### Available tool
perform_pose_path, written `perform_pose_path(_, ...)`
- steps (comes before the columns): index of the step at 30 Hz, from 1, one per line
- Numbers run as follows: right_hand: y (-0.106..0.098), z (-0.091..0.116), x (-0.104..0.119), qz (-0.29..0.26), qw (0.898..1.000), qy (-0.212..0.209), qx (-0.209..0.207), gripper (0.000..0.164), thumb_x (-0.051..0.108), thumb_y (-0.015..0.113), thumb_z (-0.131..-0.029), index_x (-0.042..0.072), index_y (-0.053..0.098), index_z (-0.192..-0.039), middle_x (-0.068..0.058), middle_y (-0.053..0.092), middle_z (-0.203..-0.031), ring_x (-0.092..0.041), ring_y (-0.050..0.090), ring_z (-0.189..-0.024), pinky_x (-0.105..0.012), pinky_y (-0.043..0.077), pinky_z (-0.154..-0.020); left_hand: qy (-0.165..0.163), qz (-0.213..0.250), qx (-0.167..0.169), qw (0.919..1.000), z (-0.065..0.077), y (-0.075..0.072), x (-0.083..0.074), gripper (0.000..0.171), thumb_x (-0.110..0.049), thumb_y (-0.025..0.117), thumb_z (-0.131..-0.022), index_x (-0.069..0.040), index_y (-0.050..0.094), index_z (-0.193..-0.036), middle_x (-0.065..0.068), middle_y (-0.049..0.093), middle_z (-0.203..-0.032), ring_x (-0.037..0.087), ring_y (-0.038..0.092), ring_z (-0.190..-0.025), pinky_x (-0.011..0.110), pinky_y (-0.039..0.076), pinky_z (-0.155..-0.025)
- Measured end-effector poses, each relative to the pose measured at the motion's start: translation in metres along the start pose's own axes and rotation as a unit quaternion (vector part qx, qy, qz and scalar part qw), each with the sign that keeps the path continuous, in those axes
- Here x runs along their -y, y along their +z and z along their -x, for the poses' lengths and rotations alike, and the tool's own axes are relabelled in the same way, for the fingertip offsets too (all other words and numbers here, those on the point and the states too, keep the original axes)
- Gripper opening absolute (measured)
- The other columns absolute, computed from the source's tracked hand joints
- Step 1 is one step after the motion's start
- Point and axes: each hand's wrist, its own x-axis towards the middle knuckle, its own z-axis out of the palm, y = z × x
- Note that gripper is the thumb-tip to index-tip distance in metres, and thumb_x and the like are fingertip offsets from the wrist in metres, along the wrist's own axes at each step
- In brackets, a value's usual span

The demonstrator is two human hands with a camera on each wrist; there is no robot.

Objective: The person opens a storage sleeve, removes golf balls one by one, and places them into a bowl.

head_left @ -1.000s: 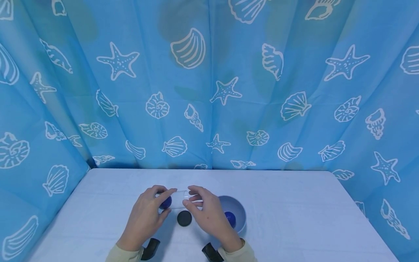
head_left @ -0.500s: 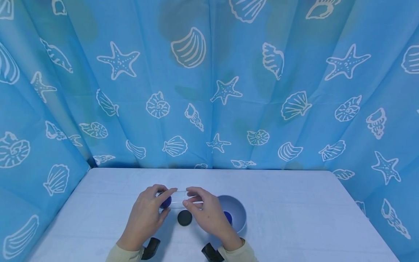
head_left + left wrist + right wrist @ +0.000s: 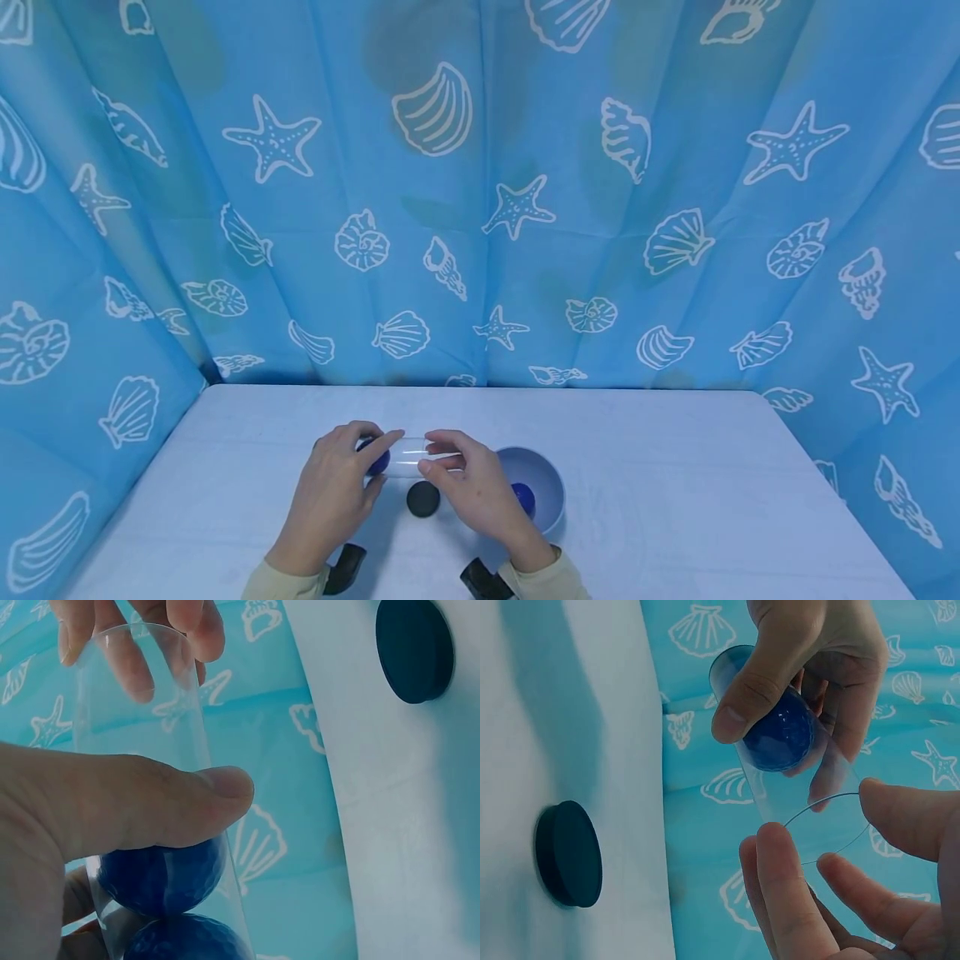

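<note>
My left hand (image 3: 330,496) grips a clear plastic tube (image 3: 407,458) near its closed end, thumb across the wall. Two dark blue dimpled balls sit in that end, one behind the other: the nearer ball (image 3: 165,879) and the end ball (image 3: 187,941). The tube lies sideways above the table, its open mouth toward my right hand (image 3: 480,493). Thumb and fingers of that hand hold the rim from opposite sides, as the right wrist view shows. Below the tube, on the table, lies a round black lid (image 3: 423,499).
A grey-blue bowl (image 3: 553,479) stands beside my right hand, partly hidden by it, with a blue ball (image 3: 525,498) inside. White cloth covers the table (image 3: 675,500). A blue shell-print curtain (image 3: 480,275) hangs behind and at both sides.
My left hand and the tube's balls have shifted slightly left. The right fingertips have moved in a little over the tube's mouth. The ball in the bowl has rolled slightly left and back.
</note>
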Motion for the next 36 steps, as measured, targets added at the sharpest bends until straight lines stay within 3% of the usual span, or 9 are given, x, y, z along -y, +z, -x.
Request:
perform_pose_path(7, -0.0004, -0.0011, -0.0017, -0.044, 0.999, 0.019, 0.011, 0.042, 0.035, 0.061, -0.089, 0.021, 0.052, -0.127, -0.004, 0.059, -0.118, -0.012, 0.064, -0.093, -0.035, 0.052, -0.084, 0.009, -0.007, -0.009, 0.9999, 0.0006, -0.0011, 0.0002, 0.059, -0.014, 0.084, -0.065, -0.026, 0.064, -0.118, 0.005, 0.058, -0.103, 0.027, 0.053, -0.102, 0.049, 0.042, -0.093)
perform_pose_path(18, -0.0001, -0.0029, -0.0035, -0.06, 0.998, 0.015, 0.031, 0.046, 0.034, 0.062, -0.089, 0.013, 0.051, -0.128, -0.011, 0.06, -0.118, -0.013, 0.065, -0.087, -0.034, 0.052, -0.083, 0.012, -0.028, -0.004, 0.9995, 0.0013, -0.0028, -0.0009, 0.059, -0.014, 0.085, -0.064, -0.026, 0.064, -0.118, 0.006, 0.058, -0.105, 0.029, 0.052, -0.104, 0.049, 0.041, -0.094)
perform_pose_path(36, 0.0, -0.0021, -0.0014, -0.032, 0.999, 0.029, 0.027, 0.048, 0.036, 0.06, -0.089, 0.013, 0.05, -0.13, -0.006, 0.059, -0.118, -0.011, 0.064, -0.088, -0.035, 0.052, -0.081, 0.011, -0.037, 0.0, 0.9992, 0.0008, -0.0036, -0.0023, 0.057, -0.012, 0.084, -0.064, -0.026, 0.065, -0.116, 0.006, 0.057, -0.108, 0.03, 0.05, -0.107, 0.051, 0.039, -0.097)
